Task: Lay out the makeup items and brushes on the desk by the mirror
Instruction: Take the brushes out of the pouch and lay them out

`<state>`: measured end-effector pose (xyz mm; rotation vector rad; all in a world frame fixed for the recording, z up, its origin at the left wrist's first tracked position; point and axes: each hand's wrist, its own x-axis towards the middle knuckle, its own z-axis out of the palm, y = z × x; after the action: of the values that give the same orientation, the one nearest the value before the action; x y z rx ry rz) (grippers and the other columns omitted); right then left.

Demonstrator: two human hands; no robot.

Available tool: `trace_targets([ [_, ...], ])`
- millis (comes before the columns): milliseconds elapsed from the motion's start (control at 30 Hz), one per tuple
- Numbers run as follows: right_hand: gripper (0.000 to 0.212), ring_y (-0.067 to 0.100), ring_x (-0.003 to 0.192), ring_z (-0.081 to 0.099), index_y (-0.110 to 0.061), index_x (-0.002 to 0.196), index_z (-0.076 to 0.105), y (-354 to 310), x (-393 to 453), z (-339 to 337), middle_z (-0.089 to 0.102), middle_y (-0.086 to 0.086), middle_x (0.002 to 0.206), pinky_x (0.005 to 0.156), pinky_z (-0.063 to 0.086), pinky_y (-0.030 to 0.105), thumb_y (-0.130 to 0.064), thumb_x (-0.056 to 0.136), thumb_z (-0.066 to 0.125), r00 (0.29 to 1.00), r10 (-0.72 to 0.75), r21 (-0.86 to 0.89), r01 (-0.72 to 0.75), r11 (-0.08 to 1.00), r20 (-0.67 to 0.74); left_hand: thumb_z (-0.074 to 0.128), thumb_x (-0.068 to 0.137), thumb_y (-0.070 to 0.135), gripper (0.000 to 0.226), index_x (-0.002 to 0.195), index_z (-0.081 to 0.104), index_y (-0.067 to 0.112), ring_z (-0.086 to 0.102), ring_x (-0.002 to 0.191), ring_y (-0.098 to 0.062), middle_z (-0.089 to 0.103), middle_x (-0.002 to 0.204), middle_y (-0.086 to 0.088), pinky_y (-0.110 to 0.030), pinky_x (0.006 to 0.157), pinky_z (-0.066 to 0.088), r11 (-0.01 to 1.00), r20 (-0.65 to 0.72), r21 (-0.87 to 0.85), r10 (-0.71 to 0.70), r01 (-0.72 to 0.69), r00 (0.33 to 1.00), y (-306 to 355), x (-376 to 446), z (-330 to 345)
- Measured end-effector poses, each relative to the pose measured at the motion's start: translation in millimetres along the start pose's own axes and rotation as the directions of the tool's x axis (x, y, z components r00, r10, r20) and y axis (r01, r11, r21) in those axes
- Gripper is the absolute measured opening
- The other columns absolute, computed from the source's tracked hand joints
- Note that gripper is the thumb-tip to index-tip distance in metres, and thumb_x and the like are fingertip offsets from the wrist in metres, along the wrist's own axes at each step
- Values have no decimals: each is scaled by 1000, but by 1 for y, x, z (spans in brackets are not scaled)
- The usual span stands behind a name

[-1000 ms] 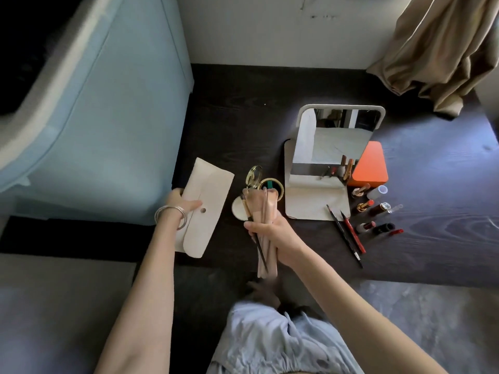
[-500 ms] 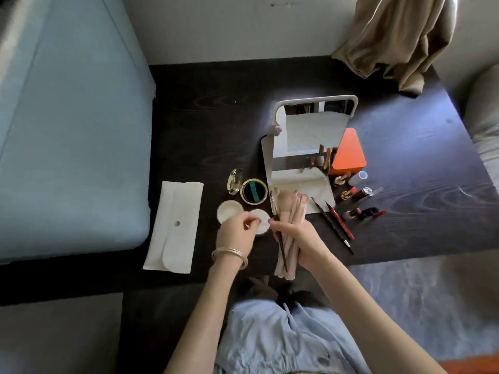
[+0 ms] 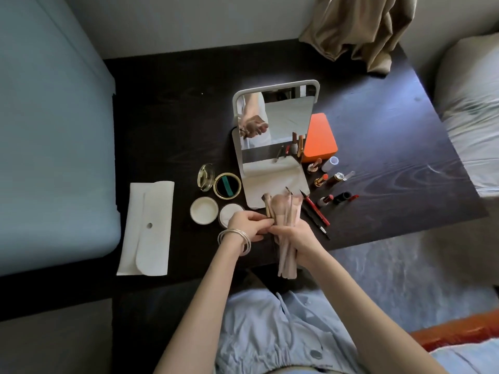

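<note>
A bundle of pink makeup brushes (image 3: 284, 211) stands upright in my right hand (image 3: 294, 238), which grips the handles just in front of the white mirror (image 3: 272, 122). My left hand (image 3: 247, 224), with silver bangles at the wrist, pinches one gold-handled brush (image 3: 268, 205) at the bundle's left edge. The empty white brush pouch (image 3: 147, 228) lies flat on the dark desk (image 3: 167, 125) to the left. Lipsticks (image 3: 325, 179) and red and black pencils (image 3: 314, 209) lie to the right of the mirror's base.
An open gold compact (image 3: 226, 185) and its lid (image 3: 205, 176), plus two white round jars (image 3: 204, 210), sit left of the mirror. An orange box (image 3: 320, 137) stands behind the lipsticks. A blue sofa (image 3: 48, 136) borders the desk on the left, a beige curtain (image 3: 356, 28) hangs behind.
My left hand let go of the white pouch, which now lies on the desk, and moved right to the brush bundle. The right hand still holds the brushes.
</note>
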<state>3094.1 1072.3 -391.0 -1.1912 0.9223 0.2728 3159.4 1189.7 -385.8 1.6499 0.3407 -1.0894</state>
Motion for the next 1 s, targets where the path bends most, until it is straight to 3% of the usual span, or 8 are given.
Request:
trace_targets([
  [133,29,25,79,64,2,96,65,6,16,-6,68,19,87,73,54,36,4,68,73,999,21,-45,-23,999,-43,70,79,25,24,99,71,13,69,86,-23,73,88,-7,-37,83,57,936,-173,350,102,-36,980,2,13,10],
  [233,22,23,81,65,-4,92,63,8,23,-12,70,11,86,69,52,29,5,73,72,993,47,22,-45,999,-107,64,85,30,20,101,71,21,64,95,-21,71,97,-1,-26,74,47,664,-316,745,266,64,911,10,18,14],
  [300,22,24,83,64,-3,93,63,8,26,-20,70,11,88,70,53,29,5,74,71,991,70,54,-64,997,-116,60,89,27,18,102,69,19,63,95,-23,69,98,-3,-28,69,42,480,-303,871,345,110,888,14,22,17],
  [367,26,24,84,63,1,99,63,8,25,-24,72,10,87,71,53,28,5,74,70,992,94,58,-89,994,-88,57,90,22,18,102,68,15,63,95,-27,68,98,-7,-30,68,44,395,-282,909,352,131,893,15,29,20],
  [533,36,23,90,66,5,109,61,6,26,-32,73,15,97,75,54,29,3,74,71,989,144,75,-141,987,-37,56,90,19,16,103,65,14,63,95,-29,67,99,-8,-34,71,48,384,-284,912,344,141,895,13,47,20],
  [733,40,24,98,68,2,112,59,4,32,-37,72,16,102,70,54,25,0,74,72,988,157,50,-156,986,-13,53,91,14,20,110,57,12,62,100,-32,66,103,-11,-35,71,47,367,-287,918,352,150,891,14,55,21],
  [900,25,27,102,66,-6,97,60,1,35,-38,69,19,107,81,55,31,2,75,71,985,173,49,-173,984,9,53,91,12,21,112,56,12,61,104,-31,64,109,-11,-34,73,47,317,-288,929,298,190,910,13,58,23],
  [1000,28,28,104,66,-5,99,60,0,38,-38,69,20,108,82,56,31,1,75,71,982,188,45,-188,981,12,50,94,11,22,115,55,11,61,106,-31,64,111,-11,-35,75,47,251,-269,947,282,200,921,14,58,24],
])
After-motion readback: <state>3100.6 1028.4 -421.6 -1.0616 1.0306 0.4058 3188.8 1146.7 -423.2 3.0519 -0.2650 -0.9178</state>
